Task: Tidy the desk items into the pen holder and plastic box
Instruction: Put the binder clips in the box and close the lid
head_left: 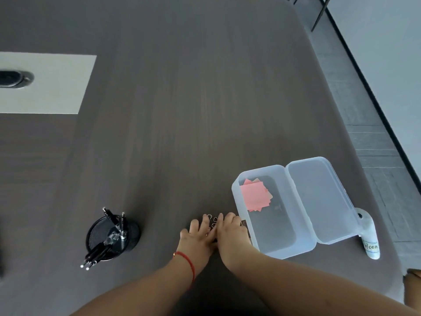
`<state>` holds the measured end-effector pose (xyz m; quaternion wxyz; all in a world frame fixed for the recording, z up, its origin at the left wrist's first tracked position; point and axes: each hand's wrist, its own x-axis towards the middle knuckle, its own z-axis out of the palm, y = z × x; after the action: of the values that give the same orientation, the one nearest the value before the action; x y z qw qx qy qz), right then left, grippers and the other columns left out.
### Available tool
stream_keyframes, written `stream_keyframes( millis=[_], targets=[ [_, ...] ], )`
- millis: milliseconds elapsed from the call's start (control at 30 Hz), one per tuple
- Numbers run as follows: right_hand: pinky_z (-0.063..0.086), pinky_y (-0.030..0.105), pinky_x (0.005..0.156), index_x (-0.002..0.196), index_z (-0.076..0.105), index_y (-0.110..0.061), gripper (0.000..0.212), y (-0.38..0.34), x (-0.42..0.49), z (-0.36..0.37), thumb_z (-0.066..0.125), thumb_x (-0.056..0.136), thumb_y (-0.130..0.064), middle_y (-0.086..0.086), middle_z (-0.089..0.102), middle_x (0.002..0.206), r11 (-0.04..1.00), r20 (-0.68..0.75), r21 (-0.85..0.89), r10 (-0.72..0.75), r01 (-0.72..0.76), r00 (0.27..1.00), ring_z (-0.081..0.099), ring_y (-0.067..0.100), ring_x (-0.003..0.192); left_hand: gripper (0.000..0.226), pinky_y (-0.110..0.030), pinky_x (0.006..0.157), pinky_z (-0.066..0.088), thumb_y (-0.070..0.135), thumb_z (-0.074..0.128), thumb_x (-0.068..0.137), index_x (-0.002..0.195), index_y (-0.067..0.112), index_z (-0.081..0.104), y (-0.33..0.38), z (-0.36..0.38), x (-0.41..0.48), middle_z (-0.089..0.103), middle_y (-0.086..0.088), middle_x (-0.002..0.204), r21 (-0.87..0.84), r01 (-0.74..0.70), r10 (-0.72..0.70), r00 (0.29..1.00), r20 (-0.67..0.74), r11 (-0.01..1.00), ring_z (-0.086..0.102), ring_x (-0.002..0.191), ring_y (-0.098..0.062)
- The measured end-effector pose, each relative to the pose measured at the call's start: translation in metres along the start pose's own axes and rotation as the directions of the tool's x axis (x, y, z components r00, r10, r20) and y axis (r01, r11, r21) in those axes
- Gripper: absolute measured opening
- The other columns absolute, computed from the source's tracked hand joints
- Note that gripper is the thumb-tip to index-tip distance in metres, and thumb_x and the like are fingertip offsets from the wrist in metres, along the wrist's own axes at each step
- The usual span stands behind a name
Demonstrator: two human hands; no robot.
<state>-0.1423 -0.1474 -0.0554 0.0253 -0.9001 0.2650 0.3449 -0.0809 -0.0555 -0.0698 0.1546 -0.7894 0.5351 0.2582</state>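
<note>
A clear plastic box [282,245] lies open on the dark desk at the right, its lid [319,197] folded flat beside it. Pink sticky notes [256,195] sit in its far end. A black mesh pen holder [107,236] at the left holds several dark pens. My left hand [198,236] and my right hand [230,233] rest together on the desk just left of the box, both cupped over a small heap of binder clips [213,221]. Only a few wire handles show between the fingers.
A white glue bottle [370,238] lies behind the box lid near the desk's right edge. A pale panel with a cable grommet [16,78] is set in the desk at the far left. The floor lies beyond the right edge.
</note>
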Motion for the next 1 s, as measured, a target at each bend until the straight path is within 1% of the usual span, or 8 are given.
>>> stream_keyframes(
  millis=[67,167,267,433,533,667,900,1000],
  targets=[
    [0.046,0.043,0.098,0.149,0.009,-0.007,0.076,0.002,0.0,0.002,0.056,0.093,-0.024,0.024,0.034,0.138,0.999,-0.021,0.034,-0.035,0.036,0.999,0.04,0.04,0.124,0.074,-0.048,0.085,0.048,0.033,0.046,0.093,0.15,0.021,0.002,-0.005,0.007,0.003,0.017,-0.015,0.155,0.003,0.006,-0.006,0.996,-0.093,1.0,0.037,0.123,-0.038],
    [0.044,0.042,0.1,0.15,0.008,-0.017,0.069,0.005,-0.002,0.009,0.048,0.096,-0.029,0.018,0.032,0.141,0.986,-0.059,0.158,-0.039,0.047,0.998,0.039,0.036,0.124,0.086,-0.035,0.045,0.054,0.037,0.079,0.06,0.136,0.017,0.044,-0.018,0.019,0.008,0.065,-0.01,0.12,-0.026,-0.06,0.055,0.984,-0.172,0.998,0.061,0.079,-0.027],
    [0.036,0.042,0.108,0.15,0.01,-0.023,0.061,0.008,-0.006,0.015,0.039,0.1,-0.039,0.013,0.027,0.149,0.967,-0.105,0.251,-0.016,0.042,0.994,0.034,0.033,0.132,0.07,-0.03,0.038,0.052,0.031,0.086,0.049,0.115,0.014,0.068,-0.026,0.026,0.008,0.073,-0.008,0.106,-0.032,-0.121,0.106,0.948,-0.301,0.992,0.064,0.068,-0.023],
    [0.043,0.045,0.103,0.148,0.021,-0.029,0.054,0.008,-0.01,0.028,0.039,0.098,-0.045,0.008,0.032,0.149,0.957,-0.163,0.286,-0.006,0.053,0.987,0.038,0.029,0.132,0.079,-0.027,0.046,0.056,0.024,0.084,0.048,0.118,0.012,0.051,-0.028,0.033,0.008,0.066,-0.006,0.098,-0.09,-0.11,0.066,0.917,-0.394,0.99,0.063,0.069,-0.019],
    [0.058,0.04,0.074,0.126,0.049,-0.022,0.045,0.007,-0.005,0.033,0.063,0.087,-0.04,0.008,0.06,0.12,0.961,-0.263,0.26,-0.02,0.091,0.964,0.06,0.026,0.097,0.078,-0.028,0.047,0.056,0.024,0.083,0.047,0.116,0.015,0.048,-0.027,0.038,0.012,0.051,-0.008,0.101,-0.134,-0.088,0.024,0.907,-0.42,0.987,0.061,0.067,-0.02],
    [0.053,0.033,0.056,0.101,0.051,-0.018,0.033,0.006,0.001,0.029,0.073,0.077,-0.025,0.007,0.061,0.091,0.964,-0.318,0.203,-0.103,0.173,0.942,0.056,0.023,0.073,0.068,-0.027,0.046,0.054,0.023,0.079,0.049,0.11,0.017,0.049,-0.029,0.041,0.015,0.046,-0.008,0.096,-0.142,-0.072,-0.002,0.888,-0.46,0.987,0.06,0.063,-0.02],
    [0.053,0.031,0.05,0.098,0.055,-0.012,0.033,0.006,0.002,0.015,0.074,0.071,-0.015,0.011,0.056,0.087,0.962,-0.248,0.185,-0.153,0.201,0.957,0.056,0.024,0.072,0.06,-0.027,0.039,0.048,0.018,0.08,0.047,0.098,0.017,0.049,-0.026,0.039,0.02,0.062,-0.004,0.073,-0.122,-0.042,-0.023,0.874,-0.486,0.992,0.057,0.057,-0.02],
    [0.055,0.035,0.077,0.121,0.045,-0.009,0.031,0.008,-0.002,0.013,0.052,0.091,-0.011,0.015,0.048,0.114,0.951,-0.239,0.183,-0.203,0.249,0.95,0.052,0.028,0.097,0.059,-0.027,0.038,0.047,0.018,0.081,0.047,0.096,0.017,0.048,-0.028,0.039,0.021,0.06,-0.004,0.071,-0.103,-0.047,-0.009,0.875,-0.484,0.994,0.056,0.055,-0.019]
  ],
)
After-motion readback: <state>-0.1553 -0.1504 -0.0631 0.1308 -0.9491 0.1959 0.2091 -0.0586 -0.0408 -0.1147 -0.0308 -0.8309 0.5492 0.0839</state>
